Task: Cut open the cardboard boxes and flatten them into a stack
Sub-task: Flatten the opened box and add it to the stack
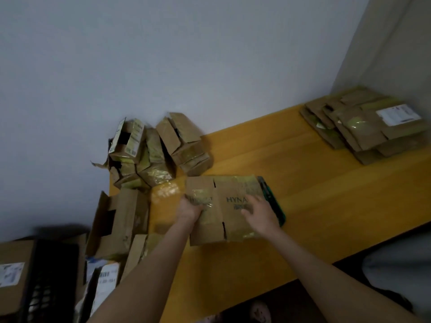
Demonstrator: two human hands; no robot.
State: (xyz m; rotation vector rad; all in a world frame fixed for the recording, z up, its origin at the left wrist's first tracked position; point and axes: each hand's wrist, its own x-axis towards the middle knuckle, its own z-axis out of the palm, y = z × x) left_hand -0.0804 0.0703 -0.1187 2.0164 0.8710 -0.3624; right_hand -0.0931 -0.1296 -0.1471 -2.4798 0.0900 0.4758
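A flattened brown cardboard box (229,220) with tape and dark lettering lies on the yellow table (326,194) in front of me. My left hand (190,209) rests on its left part, fingers curled over the taped panel. My right hand (258,212) presses flat on its right part, fingers spread. A green-handled cutter (276,206) lies on the table, partly under the box's right edge. A stack of flattened boxes (366,127) sits at the table's far right corner.
A heap of unflattened small boxes (158,152) stands at the back left against the wall. More open boxes (119,224) crowd the left edge. A dark crate (50,283) and labelled parcels (105,285) sit lower left, off the table.
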